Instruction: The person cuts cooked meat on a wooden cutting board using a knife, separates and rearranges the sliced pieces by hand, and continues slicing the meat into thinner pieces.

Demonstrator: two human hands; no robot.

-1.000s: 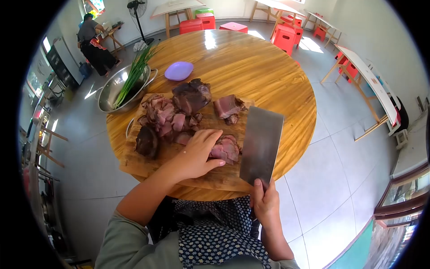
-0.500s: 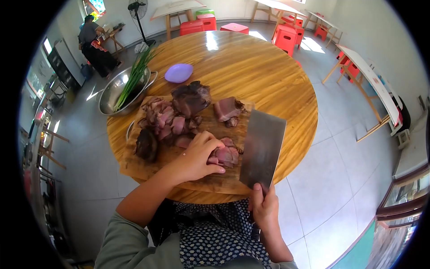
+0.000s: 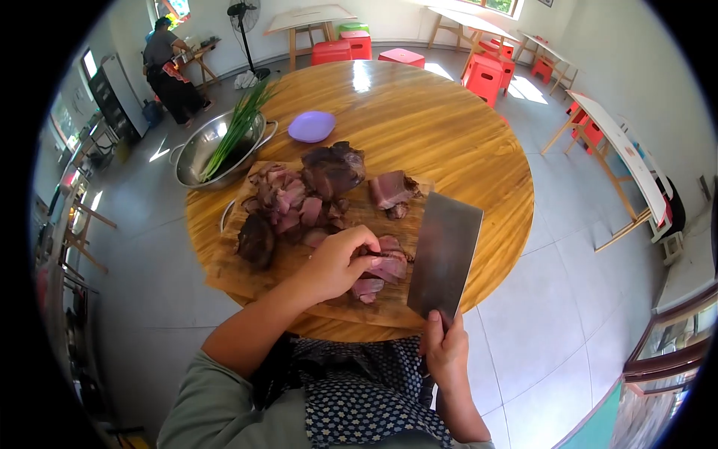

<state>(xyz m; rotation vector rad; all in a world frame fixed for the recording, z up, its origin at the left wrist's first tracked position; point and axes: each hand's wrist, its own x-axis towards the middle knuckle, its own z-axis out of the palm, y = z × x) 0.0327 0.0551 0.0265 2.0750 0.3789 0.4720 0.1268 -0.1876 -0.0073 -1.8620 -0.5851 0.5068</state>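
My right hand (image 3: pixel 446 348) grips the handle of a broad cleaver (image 3: pixel 446 254), its blade held over the right edge of the wooden cutting board (image 3: pixel 247 277). My left hand (image 3: pixel 340 262) pinches a thin slice at the sliced meat (image 3: pixel 389 262) on the board. Behind it lie a pile of cut meat (image 3: pixel 280 194), a large dark chunk (image 3: pixel 333 170) and a smaller block (image 3: pixel 390 190). Another dark piece (image 3: pixel 256 241) rests at the board's left side.
On the round wooden table (image 3: pixel 449 127) stand a steel bowl (image 3: pixel 196 153) with green stalks (image 3: pixel 238 127) and a purple plate (image 3: pixel 312 126). Another person (image 3: pixel 170 75) stands at a side table, back left. Red stools (image 3: pixel 482 78) and white tables (image 3: pixel 621 146) are farther off.
My left hand has lifted off the slices and closed its fingertips, and a few slices now lie apart nearer the board's front. The view has shifted slightly. The cleaver stays in my right hand.
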